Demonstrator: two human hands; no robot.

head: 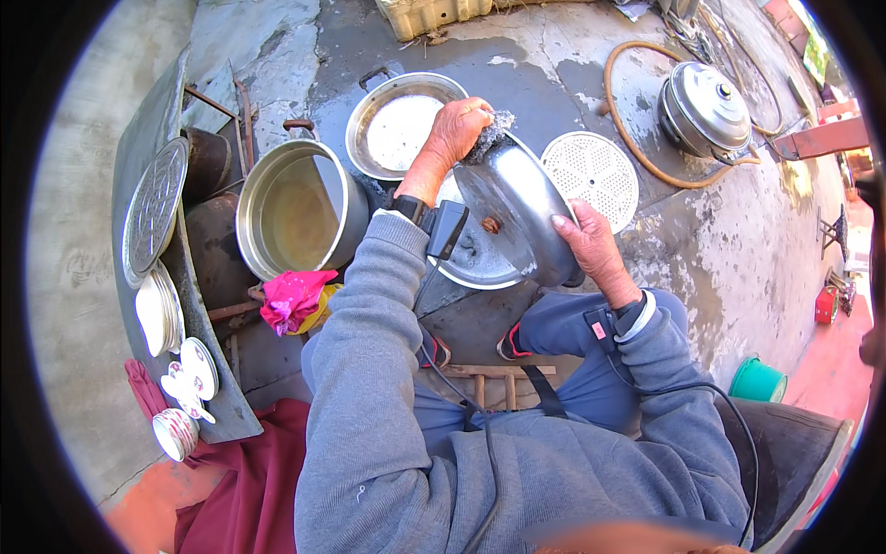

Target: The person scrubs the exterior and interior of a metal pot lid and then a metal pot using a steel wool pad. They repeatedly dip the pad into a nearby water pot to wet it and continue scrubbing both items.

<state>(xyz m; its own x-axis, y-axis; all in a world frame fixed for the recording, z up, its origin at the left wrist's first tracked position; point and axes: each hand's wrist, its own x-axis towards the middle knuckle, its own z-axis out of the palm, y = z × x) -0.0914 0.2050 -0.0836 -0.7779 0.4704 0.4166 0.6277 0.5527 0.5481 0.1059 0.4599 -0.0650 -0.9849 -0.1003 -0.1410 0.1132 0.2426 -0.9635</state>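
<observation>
My left hand (453,135) grips a grey metal scouring pad (493,135) and presses it against the upper rim of a shiny metal pot (533,201). The pot is tilted on its side, and my right hand (594,239) holds its wall at the right, thumb on the outside. Below and to the left of it lies a wide metal basin (477,282) with greyish water and suds. A small brown lump (490,225) shows near the middle; what it is I cannot tell. My left fingertips are partly hidden by the pad.
A deep pot (356,228) of cloudy water and a two-handled pan (356,131) stand at left and beyond. A perforated steamer plate (590,176) lies right. Farther off are a lidded pot (709,111) and hose (612,104). Plates (158,311) and bowls (176,435) crowd the left ledge.
</observation>
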